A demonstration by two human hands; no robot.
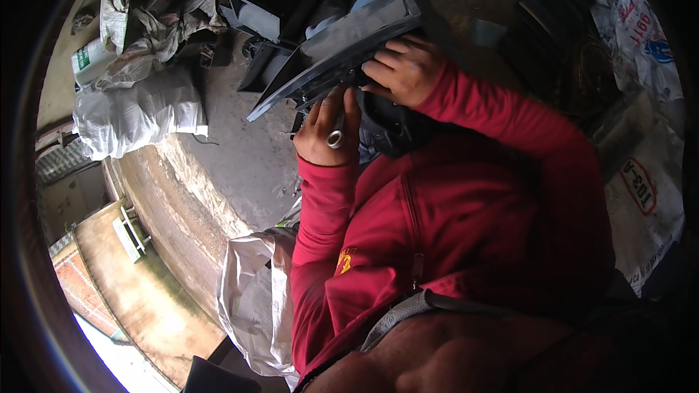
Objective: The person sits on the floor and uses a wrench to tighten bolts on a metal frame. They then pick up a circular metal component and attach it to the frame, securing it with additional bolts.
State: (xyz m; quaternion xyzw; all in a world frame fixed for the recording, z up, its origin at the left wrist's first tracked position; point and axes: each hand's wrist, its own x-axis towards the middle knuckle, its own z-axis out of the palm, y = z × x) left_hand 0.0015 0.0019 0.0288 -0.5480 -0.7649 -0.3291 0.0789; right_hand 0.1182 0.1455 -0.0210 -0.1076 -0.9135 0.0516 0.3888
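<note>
A flat dark-framed panel (353, 38), much like a monitor, is tilted up in front of me, its grey face turned away. My right hand (409, 71) has its fingers curled at the panel's near side, gripping it toward the right end. Lower and to the left, my left hand (328, 129) reaches up to the panel's dark back with fingers bent close together. What its fingertips pinch there is hidden in shadow. A shiny round metal piece (335, 138) shows at that hand's fingers. Dark cloth (397, 127) lies beneath the panel, by my lap.
Several dark frames and panels (258, 22) are heaped beyond my hands on the grey floor (244, 156). White sacks (138, 113) lie at the left, another sack (255, 298) beside my left arm. Printed sacks (644, 182) and dark equipment (550, 22) stand at the right.
</note>
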